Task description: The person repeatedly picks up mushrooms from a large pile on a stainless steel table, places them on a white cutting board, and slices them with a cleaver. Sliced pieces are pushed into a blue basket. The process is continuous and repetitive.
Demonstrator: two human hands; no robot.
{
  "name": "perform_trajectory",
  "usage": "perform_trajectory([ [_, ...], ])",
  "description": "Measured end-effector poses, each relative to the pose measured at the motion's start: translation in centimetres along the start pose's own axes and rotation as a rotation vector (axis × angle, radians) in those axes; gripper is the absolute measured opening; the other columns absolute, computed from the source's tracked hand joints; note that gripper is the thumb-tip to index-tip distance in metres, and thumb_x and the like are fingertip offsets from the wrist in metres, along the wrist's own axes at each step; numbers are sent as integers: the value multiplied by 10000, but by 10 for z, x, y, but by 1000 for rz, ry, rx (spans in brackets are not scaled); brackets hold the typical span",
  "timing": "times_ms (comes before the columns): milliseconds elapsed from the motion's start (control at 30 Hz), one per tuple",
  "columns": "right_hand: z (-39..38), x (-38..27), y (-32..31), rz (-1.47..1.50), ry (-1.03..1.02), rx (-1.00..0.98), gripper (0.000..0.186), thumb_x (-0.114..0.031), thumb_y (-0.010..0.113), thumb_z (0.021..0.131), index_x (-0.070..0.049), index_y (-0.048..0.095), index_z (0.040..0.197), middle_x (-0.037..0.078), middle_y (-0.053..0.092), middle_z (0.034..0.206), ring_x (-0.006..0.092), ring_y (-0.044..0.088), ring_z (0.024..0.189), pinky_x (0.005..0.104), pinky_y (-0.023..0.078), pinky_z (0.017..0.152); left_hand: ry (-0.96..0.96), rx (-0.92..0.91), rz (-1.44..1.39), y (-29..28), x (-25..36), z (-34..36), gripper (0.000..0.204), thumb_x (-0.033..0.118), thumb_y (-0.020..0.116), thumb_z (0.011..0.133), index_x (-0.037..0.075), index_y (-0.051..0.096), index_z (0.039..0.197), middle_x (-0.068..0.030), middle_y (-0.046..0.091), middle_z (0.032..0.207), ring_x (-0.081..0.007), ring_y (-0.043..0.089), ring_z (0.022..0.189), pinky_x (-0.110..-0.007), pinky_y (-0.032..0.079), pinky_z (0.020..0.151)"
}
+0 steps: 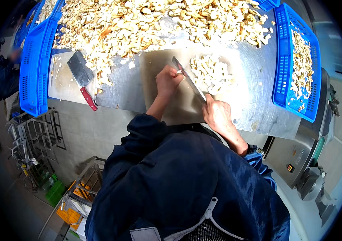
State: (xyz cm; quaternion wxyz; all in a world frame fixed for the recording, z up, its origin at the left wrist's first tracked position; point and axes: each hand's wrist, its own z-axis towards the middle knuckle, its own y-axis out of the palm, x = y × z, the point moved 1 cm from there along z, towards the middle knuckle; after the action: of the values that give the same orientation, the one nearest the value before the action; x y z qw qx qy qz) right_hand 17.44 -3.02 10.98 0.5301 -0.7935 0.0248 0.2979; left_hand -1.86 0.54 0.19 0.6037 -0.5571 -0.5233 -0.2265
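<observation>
My right hand (218, 114) is wrapped round the handle of a knife (193, 86), whose long blade slants up and left over a pale cutting board (155, 106). Closed just left of the blade, my left hand (168, 82) pinches a small pale piece of mushroom (179, 72) at its fingertips, close to the blade. To the right of the blade lies a heap of cut mushroom pieces (210, 72) on the board. Beyond the board spreads a large pile of cream and brown mushrooms (126, 28) over the metal table (122, 94).
A cleaver (81, 70) with a red handle rests on a second board (64, 84) at left. Blue crates stand at both sides: one (34, 68) at left, another (316, 80) at right with mushroom pieces inside. A person (3, 72) in dark clothes is at the far left.
</observation>
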Motion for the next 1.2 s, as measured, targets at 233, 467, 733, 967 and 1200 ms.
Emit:
perform_trajectory([
  [233,32,0,10,-20,71,148,136,-101,542,845,15,560,914,190,631,664,373,637,627,457,504,605,118,-69,-90,-6,-8,3,146,91,710,707,47,586,770,-66,629,730,-208,614,650,-323,493,636],
  [467,-3,-7,3,141,79,53,132,-147,565,861,-33,501,836,208,582,614,414,600,604,494,476,585,677,114,529,-45,20,108,119,156,681,725,55,621,747,-110,584,713,-315,589,628,-405,486,636],
  [733,-8,5,22,123,169,37,185,-164,578,843,-8,562,940,218,598,628,418,608,624,493,477,611,654,0,640,-35,14,135,190,172,701,682,60,598,797,-126,603,722,-314,610,717,-407,487,636],
  [967,-4,19,15,121,228,66,235,-167,557,846,15,568,993,218,623,681,410,623,677,490,485,675,625,-6,537,-38,19,112,188,131,668,693,47,598,846,-170,592,827,-359,601,791,-439,496,684],
  [1200,-10,15,2,264,298,60,252,-169,553,841,33,575,991,229,618,678,419,623,697,488,481,683,438,-122,223,-40,31,85,207,118,679,661,33,582,823,-148,586,796,-333,582,778,-426,481,682],
])
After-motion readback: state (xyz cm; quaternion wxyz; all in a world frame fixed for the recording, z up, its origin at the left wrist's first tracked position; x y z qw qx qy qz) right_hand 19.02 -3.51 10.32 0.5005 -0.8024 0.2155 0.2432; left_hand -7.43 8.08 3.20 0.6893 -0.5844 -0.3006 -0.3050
